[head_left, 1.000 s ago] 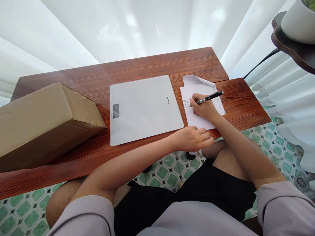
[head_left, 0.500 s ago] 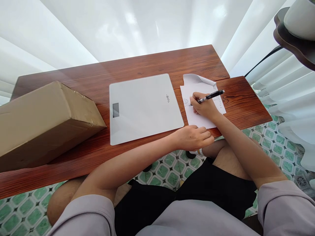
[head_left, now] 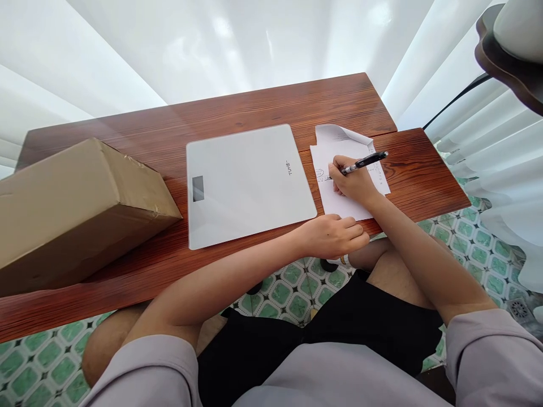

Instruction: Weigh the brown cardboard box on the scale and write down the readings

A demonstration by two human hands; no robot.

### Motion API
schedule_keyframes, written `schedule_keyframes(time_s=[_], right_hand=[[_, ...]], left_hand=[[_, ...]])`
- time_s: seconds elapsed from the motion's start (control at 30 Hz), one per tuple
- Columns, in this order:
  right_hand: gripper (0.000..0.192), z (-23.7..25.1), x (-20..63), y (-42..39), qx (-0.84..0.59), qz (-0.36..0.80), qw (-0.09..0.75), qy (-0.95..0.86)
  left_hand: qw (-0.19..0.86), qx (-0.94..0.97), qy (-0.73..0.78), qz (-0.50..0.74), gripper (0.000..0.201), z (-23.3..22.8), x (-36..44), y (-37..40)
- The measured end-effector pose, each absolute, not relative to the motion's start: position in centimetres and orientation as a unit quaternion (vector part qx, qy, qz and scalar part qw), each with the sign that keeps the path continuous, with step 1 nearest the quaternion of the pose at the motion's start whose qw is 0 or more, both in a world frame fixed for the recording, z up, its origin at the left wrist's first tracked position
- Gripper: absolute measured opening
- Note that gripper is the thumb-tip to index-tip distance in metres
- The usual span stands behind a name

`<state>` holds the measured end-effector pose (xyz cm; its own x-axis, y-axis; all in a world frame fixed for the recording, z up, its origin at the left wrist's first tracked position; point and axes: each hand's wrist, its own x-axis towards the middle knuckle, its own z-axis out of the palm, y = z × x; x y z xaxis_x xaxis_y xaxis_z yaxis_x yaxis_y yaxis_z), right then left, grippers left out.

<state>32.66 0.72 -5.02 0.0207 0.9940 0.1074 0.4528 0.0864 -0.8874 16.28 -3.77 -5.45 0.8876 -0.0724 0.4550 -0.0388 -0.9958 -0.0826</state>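
Note:
My right hand point(head_left: 353, 180) grips a black pen point(head_left: 365, 161), its tip on white sheets of paper point(head_left: 339, 204) that carry small handwriting. The pen's back end points to the right. Across the near table edge lies my left hand point(head_left: 337, 234), its fingers curled in, just below the paper's near edge; no object shows in it, and its palm side is hidden. To the left of the paper, a flat white scale point(head_left: 250, 186) with a small grey display rests on the table. The paper's far right corner is folded over.
A brown cardboard box point(head_left: 80, 209) sits on the left of the reddish wooden table point(head_left: 237, 110). White curtains point(head_left: 237, 45) hang behind. At the upper right, a white pot point(head_left: 520, 31) stands on a dark scalloped stand point(head_left: 487, 53). Green-patterned tiles point(head_left: 297, 308) cover the floor.
The pen tip has shifted slightly to the right on the paper, and a little more writing shows by it. My left hand stays in place. The view has moved very slightly.

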Motion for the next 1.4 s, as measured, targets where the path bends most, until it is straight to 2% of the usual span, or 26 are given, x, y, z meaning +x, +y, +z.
schedule_keyframes(time_s=[0.47,0.6,0.73,0.83,1.07,1.27,1.4], right_hand=[[0.036,-5.2,32.6,0.7,-0.586,0.35,0.423,-0.596],[0.036,-4.9,33.7,0.8,-0.586,0.265,0.474,-0.601],[0.029,-4.4,36.6,1.2,-0.6,0.077,0.366,-0.707],[0.014,-4.2,38.9,1.5,-0.589,0.003,0.278,-0.759],[0.042,-4.5,40.1,1.8,-0.6,-0.034,0.205,-0.773],[0.043,-5.2,39.0,1.7,-0.612,-0.029,0.142,-0.778],[0.045,-5.3,38.4,1.5,-0.62,-0.033,0.133,-0.773]], left_hand=[[0.028,-0.973,0.026,-0.227,0.018,-5.6,16.3,-3.8],[0.025,-0.977,0.028,-0.208,0.02,-5.5,16.2,-3.7],[0.029,-0.976,0.034,-0.212,0.02,-5.4,16.2,-3.6],[0.031,-0.977,0.036,-0.206,0.02,-5.4,16.1,-3.6],[0.038,-0.982,0.04,-0.179,0.021,-5.4,16.0,-3.4],[0.082,-0.972,0.074,-0.207,0.018,-5.4,16.0,-3.3],[0.103,-0.961,0.091,-0.24,0.016,-5.1,16.1,-3.3]])
